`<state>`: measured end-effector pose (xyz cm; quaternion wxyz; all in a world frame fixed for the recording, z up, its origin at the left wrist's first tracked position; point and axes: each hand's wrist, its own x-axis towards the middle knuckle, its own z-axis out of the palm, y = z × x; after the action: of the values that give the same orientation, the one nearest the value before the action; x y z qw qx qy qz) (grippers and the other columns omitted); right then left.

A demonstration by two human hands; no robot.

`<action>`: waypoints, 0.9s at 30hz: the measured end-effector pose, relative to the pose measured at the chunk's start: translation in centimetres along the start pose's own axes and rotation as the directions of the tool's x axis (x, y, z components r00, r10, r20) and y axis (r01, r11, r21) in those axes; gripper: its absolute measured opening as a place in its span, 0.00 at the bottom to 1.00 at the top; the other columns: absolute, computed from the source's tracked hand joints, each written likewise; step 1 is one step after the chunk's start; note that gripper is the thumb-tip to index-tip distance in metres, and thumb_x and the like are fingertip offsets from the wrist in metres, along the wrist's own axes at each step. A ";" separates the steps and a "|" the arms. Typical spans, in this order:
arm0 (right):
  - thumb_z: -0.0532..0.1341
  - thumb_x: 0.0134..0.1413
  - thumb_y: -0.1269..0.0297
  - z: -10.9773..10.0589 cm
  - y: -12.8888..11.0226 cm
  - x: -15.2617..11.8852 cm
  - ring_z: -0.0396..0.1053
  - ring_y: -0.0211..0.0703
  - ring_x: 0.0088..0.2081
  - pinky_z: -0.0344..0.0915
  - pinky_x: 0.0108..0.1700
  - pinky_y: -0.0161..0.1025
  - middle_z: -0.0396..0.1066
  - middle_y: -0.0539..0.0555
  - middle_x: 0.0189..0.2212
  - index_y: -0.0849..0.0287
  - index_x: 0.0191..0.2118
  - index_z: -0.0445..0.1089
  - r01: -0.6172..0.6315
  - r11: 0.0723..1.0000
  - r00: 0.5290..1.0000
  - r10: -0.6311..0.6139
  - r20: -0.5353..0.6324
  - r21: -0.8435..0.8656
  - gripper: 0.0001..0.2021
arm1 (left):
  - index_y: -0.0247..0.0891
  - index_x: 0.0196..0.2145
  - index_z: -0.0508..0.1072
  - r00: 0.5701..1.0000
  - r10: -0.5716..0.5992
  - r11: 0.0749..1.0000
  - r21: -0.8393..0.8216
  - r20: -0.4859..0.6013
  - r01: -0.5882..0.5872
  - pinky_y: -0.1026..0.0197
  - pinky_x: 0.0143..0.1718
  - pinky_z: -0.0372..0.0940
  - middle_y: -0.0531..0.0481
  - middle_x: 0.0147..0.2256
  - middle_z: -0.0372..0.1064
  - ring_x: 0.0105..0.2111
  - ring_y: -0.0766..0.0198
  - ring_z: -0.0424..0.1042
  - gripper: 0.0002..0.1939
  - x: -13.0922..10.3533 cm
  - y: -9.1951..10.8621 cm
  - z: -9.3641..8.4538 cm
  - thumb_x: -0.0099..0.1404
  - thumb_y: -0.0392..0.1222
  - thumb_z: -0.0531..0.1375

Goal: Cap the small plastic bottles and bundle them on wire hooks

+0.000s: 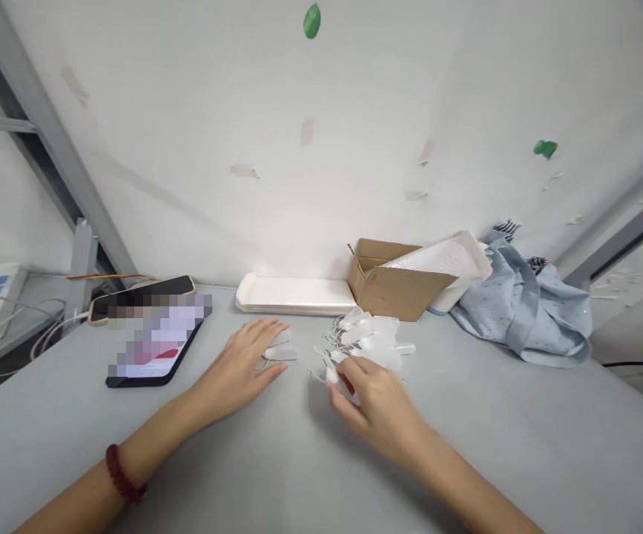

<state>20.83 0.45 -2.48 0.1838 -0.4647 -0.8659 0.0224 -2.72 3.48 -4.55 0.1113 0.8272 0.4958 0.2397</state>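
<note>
My left hand (245, 362) rests over the grey tabletop with its thumb and fingers apart, holding nothing. In its opening lie two small whitish translucent pieces (281, 354), slim and rounded. My right hand (374, 400) is closed in a pinch on a small white piece with a thin cord (331, 374); the fingers partly cover it. Just beyond that hand sits a loose heap of similar white corded pieces (363, 330), tangled together at the cord side. What exactly these pieces are cannot be made out.
Behind the heap stands an open cardboard box (404, 291) with a white tray (449, 256) leaning in it. A long white tray (299, 291) lies by the wall. Two phones, one lit (159, 345) and one dark (143, 297), lie left; a light-blue cloth bag (526, 311) lies right.
</note>
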 end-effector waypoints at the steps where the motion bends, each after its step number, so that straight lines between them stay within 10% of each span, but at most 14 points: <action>1: 0.51 0.58 0.65 -0.1 0.0 0.1 0.60 0.38 0.23 0.50 0.25 0.34 0.64 0.51 0.22 0.59 0.26 0.59 -0.007 0.997 1.000 0.008 -0.015 0.079 0.10 | 0.40 0.58 0.58 1.000 0.001 1.000 -0.029 -0.008 -0.002 0.45 0.58 0.52 0.42 0.58 0.58 0.59 0.50 0.53 0.26 -0.1 0.5 -0.2 0.64 0.45 0.54; 8: 0.47 0.63 0.64 -0.2 -0.3 -0.1 0.58 0.35 0.24 0.53 0.26 0.32 0.60 0.47 0.22 0.58 0.25 0.56 -0.118 0.860 0.988 0.052 0.145 0.496 0.14 | 0.47 0.57 0.58 0.997 -0.009 0.932 -0.360 0.078 0.037 0.51 0.54 0.59 0.49 0.54 0.64 0.53 0.57 0.63 0.23 -0.9 3.5 -1.3 0.64 0.42 0.54; 19: 0.51 0.59 0.67 0.1 -0.4 0.0 0.55 0.35 0.25 0.52 0.27 0.33 0.58 0.47 0.23 0.59 0.28 0.60 -0.066 0.881 0.994 0.017 0.108 0.469 0.09 | 0.41 0.34 0.75 0.994 -0.069 0.863 -0.495 0.088 0.104 0.58 0.40 0.64 0.51 0.33 0.73 0.36 0.60 0.70 0.10 -0.6 4.9 -1.6 0.64 0.43 0.54; 27: 0.51 0.58 0.67 -0.2 -0.6 -0.4 0.53 0.35 0.26 0.51 0.28 0.34 0.54 0.46 0.23 0.58 0.26 0.55 -0.010 0.836 0.996 -0.042 0.082 0.549 0.09 | 0.40 0.31 0.75 0.935 -0.208 0.535 -0.767 0.287 0.354 0.58 0.38 0.66 0.52 0.31 0.74 0.34 0.59 0.72 0.09 -0.6 5.1 -1.0 0.58 0.47 0.59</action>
<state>20.56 -0.23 -2.31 0.2698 -0.3840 -0.8345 0.2889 0.41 0.43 -1.68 0.5517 0.6104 0.4477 0.3501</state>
